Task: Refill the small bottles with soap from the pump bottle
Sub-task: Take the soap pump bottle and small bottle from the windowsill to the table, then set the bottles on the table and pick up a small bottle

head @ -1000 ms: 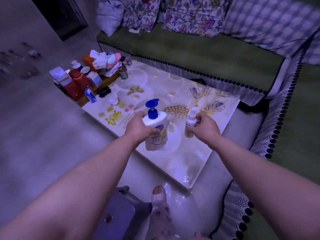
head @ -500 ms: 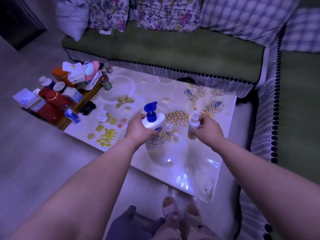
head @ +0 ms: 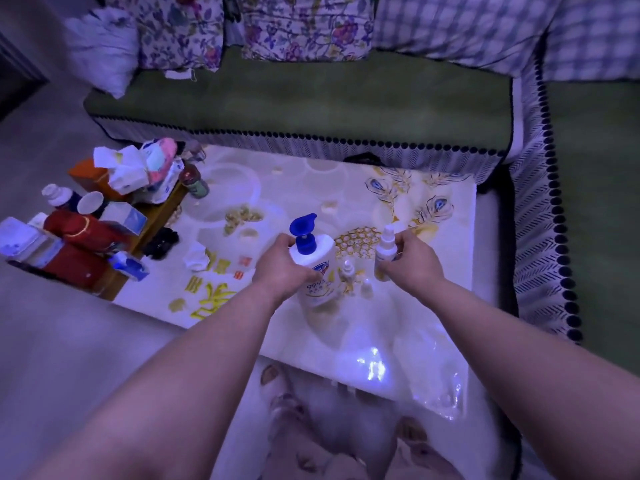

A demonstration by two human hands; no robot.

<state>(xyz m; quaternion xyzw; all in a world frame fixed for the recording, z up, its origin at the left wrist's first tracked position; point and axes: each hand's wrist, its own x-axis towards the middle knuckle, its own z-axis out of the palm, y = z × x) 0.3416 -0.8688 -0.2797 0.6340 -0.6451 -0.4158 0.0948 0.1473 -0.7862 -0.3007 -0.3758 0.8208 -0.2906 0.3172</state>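
Both hands sit nearer the counter point(head: 433, 341) than before. The left hand point(head: 282, 268) still has its fingers clamped on the pump bottle point(head: 317, 268); the right hand point(head: 410, 259) still grips a small bottle point(head: 385, 251), both bottles upright.

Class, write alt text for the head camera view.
Over a low table, the left hand grips a white pump bottle and the right hand a small spray bottle; another small bottle stands between.
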